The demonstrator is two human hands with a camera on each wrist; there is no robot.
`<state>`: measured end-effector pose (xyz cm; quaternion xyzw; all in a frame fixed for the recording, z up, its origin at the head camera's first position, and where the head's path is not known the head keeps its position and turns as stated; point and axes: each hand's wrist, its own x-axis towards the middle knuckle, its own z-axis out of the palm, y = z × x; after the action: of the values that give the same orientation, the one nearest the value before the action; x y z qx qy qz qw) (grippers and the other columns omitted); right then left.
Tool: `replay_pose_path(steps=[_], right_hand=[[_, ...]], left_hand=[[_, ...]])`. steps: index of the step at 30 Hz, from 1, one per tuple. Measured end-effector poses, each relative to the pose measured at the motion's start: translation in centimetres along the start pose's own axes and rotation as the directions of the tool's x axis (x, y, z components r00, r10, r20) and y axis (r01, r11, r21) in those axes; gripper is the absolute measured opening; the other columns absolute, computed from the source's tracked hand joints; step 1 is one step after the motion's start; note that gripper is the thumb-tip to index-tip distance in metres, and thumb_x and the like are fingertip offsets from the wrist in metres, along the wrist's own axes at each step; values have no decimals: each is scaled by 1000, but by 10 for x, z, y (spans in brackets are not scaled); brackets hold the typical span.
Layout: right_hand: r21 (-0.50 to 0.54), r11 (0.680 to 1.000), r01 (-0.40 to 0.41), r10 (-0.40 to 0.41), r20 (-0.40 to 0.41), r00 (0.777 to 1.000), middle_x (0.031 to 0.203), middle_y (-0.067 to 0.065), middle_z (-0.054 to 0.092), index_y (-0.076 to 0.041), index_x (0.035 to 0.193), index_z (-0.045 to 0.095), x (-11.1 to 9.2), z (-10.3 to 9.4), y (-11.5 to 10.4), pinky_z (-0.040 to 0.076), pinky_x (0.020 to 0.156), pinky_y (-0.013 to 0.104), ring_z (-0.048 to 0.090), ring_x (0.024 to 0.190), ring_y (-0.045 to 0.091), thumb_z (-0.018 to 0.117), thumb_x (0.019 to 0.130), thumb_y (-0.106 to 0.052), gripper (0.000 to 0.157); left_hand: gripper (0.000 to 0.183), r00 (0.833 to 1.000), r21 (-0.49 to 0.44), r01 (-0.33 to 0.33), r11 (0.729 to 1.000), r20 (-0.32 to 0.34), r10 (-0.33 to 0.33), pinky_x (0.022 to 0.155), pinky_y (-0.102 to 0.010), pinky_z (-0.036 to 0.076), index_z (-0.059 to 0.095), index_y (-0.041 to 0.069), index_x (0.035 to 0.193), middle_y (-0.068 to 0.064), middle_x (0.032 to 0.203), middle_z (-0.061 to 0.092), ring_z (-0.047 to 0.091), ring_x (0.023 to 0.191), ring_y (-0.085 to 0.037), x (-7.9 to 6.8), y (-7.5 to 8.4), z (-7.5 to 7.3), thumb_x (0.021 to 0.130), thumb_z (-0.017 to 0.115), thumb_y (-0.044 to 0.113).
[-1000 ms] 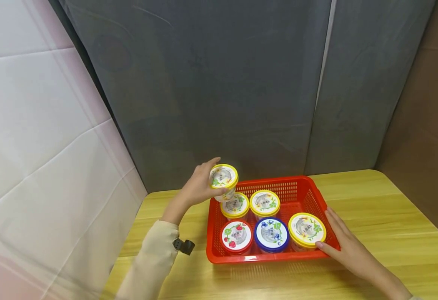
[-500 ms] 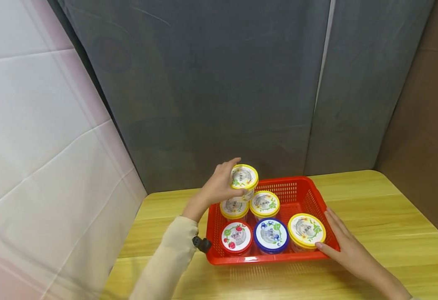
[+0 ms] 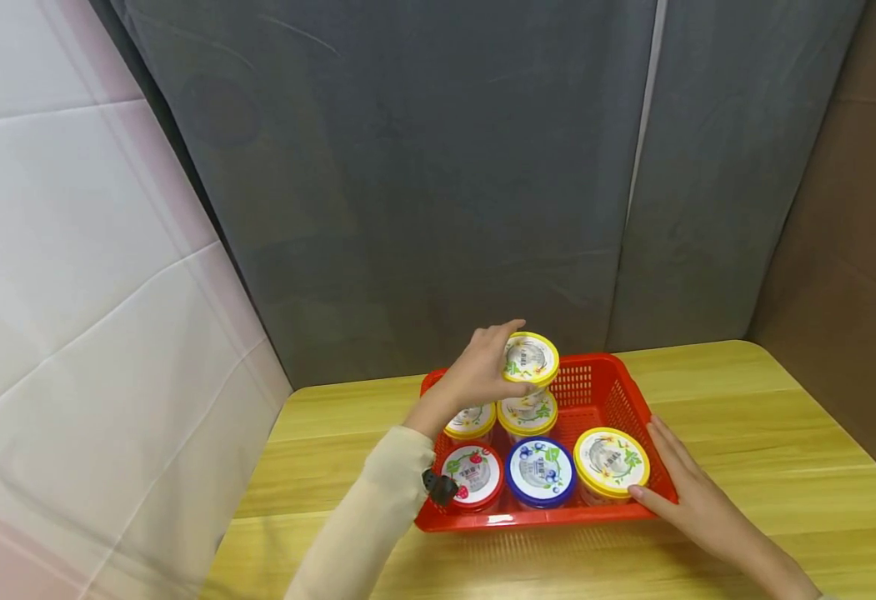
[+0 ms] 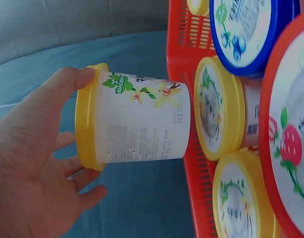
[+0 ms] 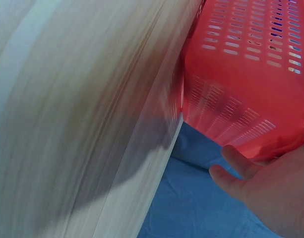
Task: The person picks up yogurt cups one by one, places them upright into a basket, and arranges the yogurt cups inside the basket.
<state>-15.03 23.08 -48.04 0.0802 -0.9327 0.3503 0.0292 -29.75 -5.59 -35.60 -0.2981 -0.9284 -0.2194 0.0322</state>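
My left hand [image 3: 485, 367] pinches a yellow-lidded cup [image 3: 531, 358] by its lid, thumb and fingers on opposite sides. The left wrist view shows the white side of this cup [image 4: 142, 124] with printed flowers. It hangs above another yellow-lidded cup [image 3: 529, 413] in the back row of the red basket [image 3: 591, 371]. One more yellow-lidded cup [image 3: 471, 422] is partly hidden behind my left hand. My right hand [image 3: 696, 500] holds the basket's right rim, thumb inside by a front yellow-lidded cup [image 3: 610, 461], fingers along the outer wall [image 5: 241, 99].
In the basket's front row are a red-lidded cup [image 3: 473, 473] and a blue-lidded cup [image 3: 541, 472]. The basket has room at its back right corner. It stands on a wooden table [image 3: 745, 417], with a dark curtain [image 3: 407, 167] close behind.
My left hand has moved right with the held cup, from over the back left cup to over the cup beside it. My right hand has stayed at the basket rim.
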Motion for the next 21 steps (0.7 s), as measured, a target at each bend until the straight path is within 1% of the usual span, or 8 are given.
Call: replay_pose_path(steps=[4, 12, 20, 21], right_hand=[[0, 1000, 4, -4, -4, 1000, 161, 12, 2, -27, 152, -3, -1, 0, -1, 32, 93, 74, 24, 138, 50, 59, 86, -55, 95], [-2, 1000, 13, -13, -15, 1000, 161, 12, 3, -26, 153, -3, -1, 1, 0, 32, 94, 74, 24, 138, 51, 60, 85, -54, 96], [-1, 1000, 18, -18, -18, 1000, 161, 12, 4, -26, 153, -2, -2, 2, -2, 34, 93, 73, 25, 138, 50, 60, 85, -54, 96], [0, 1000, 19, -19, -18, 1000, 161, 12, 4, -26, 153, -2, -2, 2, -2, 34, 94, 73, 25, 137, 49, 60, 85, -54, 96]], left_hand=[[93, 999, 19, -32, 999, -14, 32, 97, -39, 49, 28, 26, 147, 1, 143, 45, 39, 121, -18, 6, 7, 7, 70, 77, 46], [93, 998, 16, -59, 998, -19, 60, 93, -35, 51, 28, 30, 146, 5, 139, 48, 40, 118, -15, 17, 19, 20, 69, 77, 48], [91, 995, 35, -102, 994, -18, 102, 95, -34, 50, 30, 24, 146, 3, 140, 48, 41, 116, -16, 24, 32, 27, 71, 76, 48], [91, 995, 37, -103, 994, -17, 103, 95, -33, 50, 30, 25, 146, 4, 140, 48, 41, 116, -16, 24, 33, 28, 71, 76, 49]])
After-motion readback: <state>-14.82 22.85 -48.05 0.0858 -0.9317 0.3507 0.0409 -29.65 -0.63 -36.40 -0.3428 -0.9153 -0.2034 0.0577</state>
